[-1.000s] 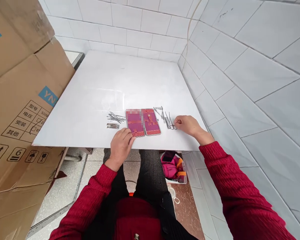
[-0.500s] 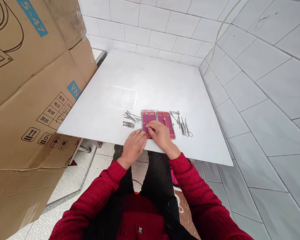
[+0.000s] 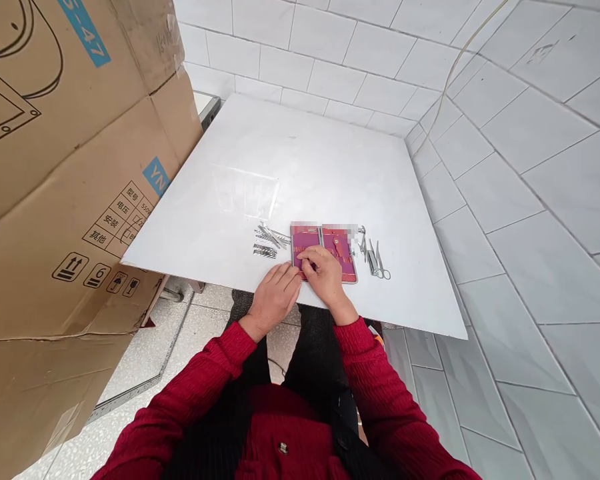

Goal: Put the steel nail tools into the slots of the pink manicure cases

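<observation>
An opened manicure case [image 3: 350, 270] with a red and purple lining lies near the table's front edge. Over its left half, my right hand [image 3: 325, 277] has thumb and forefinger pinched together; whatever may be between them is too small to make out. My left hand [image 3: 275, 293] rests at the case's lower left corner, fingers stretched and fairly flat. Left of the case is a pile of slim metal manicure tools [image 3: 270, 235], with several shiny metal pieces [image 3: 265, 251] just below. On the right are small scissors [image 3: 381, 263] and a nail clipper [image 3: 372, 263].
The white table [image 3: 330, 173] meets tiled walls [image 3: 325, 73] at the back and right. A large cardboard box [image 3: 80, 200] stands close along the left side. A pale cable [image 3: 447, 80] runs down the wall corner.
The view has shifted slightly, so the table things appear a little farther right. My right hand stays pinched over the case's left half, and my left hand stays at its corner.
</observation>
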`<control>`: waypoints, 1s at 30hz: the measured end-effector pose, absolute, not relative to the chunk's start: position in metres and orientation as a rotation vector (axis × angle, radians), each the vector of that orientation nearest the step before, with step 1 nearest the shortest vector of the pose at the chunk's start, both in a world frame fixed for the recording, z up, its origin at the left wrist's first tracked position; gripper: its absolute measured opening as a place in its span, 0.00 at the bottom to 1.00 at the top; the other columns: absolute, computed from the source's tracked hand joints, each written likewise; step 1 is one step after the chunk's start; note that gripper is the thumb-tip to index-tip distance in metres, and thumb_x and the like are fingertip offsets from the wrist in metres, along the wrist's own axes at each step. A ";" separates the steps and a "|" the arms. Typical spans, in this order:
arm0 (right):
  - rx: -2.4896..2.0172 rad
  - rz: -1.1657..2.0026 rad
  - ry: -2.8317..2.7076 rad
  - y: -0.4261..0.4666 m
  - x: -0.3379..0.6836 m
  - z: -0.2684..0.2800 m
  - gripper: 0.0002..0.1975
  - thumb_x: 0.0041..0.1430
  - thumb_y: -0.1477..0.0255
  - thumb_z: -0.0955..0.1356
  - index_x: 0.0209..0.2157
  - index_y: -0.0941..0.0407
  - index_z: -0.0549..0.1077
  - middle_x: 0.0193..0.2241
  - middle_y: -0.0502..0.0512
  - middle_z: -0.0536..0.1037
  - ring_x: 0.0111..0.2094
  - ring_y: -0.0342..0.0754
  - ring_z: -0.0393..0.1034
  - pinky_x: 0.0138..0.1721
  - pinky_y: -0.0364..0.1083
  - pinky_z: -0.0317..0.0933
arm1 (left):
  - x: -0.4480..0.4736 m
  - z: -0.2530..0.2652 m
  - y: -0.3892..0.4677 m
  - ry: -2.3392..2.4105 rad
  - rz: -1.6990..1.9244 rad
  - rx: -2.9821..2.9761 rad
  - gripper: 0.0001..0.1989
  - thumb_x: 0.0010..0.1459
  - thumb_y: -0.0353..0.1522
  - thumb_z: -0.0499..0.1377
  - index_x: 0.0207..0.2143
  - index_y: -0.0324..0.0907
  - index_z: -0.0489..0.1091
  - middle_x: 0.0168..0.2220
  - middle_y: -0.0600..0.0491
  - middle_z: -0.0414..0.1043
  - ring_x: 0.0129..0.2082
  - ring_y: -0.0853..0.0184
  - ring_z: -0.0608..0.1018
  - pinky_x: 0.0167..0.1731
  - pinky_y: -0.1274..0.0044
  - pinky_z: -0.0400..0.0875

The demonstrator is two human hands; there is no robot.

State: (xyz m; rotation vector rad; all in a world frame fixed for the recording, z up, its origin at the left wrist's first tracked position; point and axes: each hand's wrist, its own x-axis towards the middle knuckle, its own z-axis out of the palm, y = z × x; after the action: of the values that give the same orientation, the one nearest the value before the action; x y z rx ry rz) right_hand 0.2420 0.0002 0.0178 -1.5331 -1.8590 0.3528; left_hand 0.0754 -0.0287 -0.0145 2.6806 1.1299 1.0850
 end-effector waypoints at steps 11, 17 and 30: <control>-1.498 0.389 -1.803 0.002 0.245 0.014 0.13 0.63 0.75 0.62 0.37 0.53 0.79 0.40 0.58 0.78 0.45 0.52 0.73 0.48 0.50 0.67 | 0.055 -0.007 -0.027 1.037 0.989 2.745 0.16 0.69 0.26 0.51 0.55 0.40 0.72 0.58 0.44 0.74 0.62 0.56 0.73 0.62 0.59 0.70; -1.512 0.399 -1.811 0.002 0.245 0.013 0.14 0.63 0.77 0.62 0.37 0.54 0.79 0.41 0.58 0.78 0.45 0.51 0.72 0.49 0.49 0.66 | 0.056 -0.009 -0.027 1.055 1.005 2.728 0.16 0.69 0.26 0.51 0.56 0.40 0.71 0.58 0.44 0.74 0.62 0.57 0.73 0.63 0.61 0.68; -1.413 0.367 -1.617 0.004 0.248 0.008 0.11 0.63 0.74 0.64 0.35 0.55 0.79 0.37 0.56 0.78 0.35 0.47 0.71 0.36 0.46 0.66 | 0.060 -0.010 -0.027 1.101 1.011 2.811 0.16 0.68 0.25 0.53 0.55 0.37 0.71 0.58 0.44 0.74 0.61 0.56 0.73 0.61 0.62 0.68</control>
State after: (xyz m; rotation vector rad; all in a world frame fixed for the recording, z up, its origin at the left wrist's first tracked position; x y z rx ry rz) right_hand 0.2481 0.0038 0.0083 -1.4132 -1.6168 0.3668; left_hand 0.0602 -0.0266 -0.0102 2.8105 1.1013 1.0105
